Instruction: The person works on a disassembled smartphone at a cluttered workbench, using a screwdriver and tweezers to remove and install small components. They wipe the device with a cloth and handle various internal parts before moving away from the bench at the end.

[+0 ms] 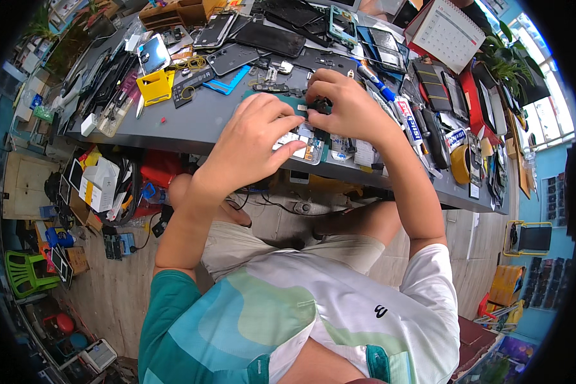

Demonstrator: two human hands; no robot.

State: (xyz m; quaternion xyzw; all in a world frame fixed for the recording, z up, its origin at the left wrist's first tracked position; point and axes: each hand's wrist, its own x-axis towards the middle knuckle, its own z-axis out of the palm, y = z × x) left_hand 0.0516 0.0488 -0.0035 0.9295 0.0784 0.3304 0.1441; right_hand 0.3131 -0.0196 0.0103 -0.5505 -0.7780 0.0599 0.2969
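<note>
An opened phone (312, 151) with its inner parts showing lies on a green mat (327, 148) at the desk's near edge. From the left, my left hand (253, 137) bends over it, thumb on its near side and fingertips by its far part. My right hand (349, 105) is closed in a pinch beyond the phone, around a small black part (320, 105) whose kind I cannot make out. The fingertips of both hands almost meet. Much of the phone is hidden beneath my fingers.
Several phones and loose parts crowd the desk's far side, near a black phone (270, 40). A yellow holder (154, 87) stands left, near a blue frame (229, 82). To the right lie a glue tube (408, 120), a blue marker (376, 83) and a tape roll (461, 164); a calendar (446, 35) stands behind.
</note>
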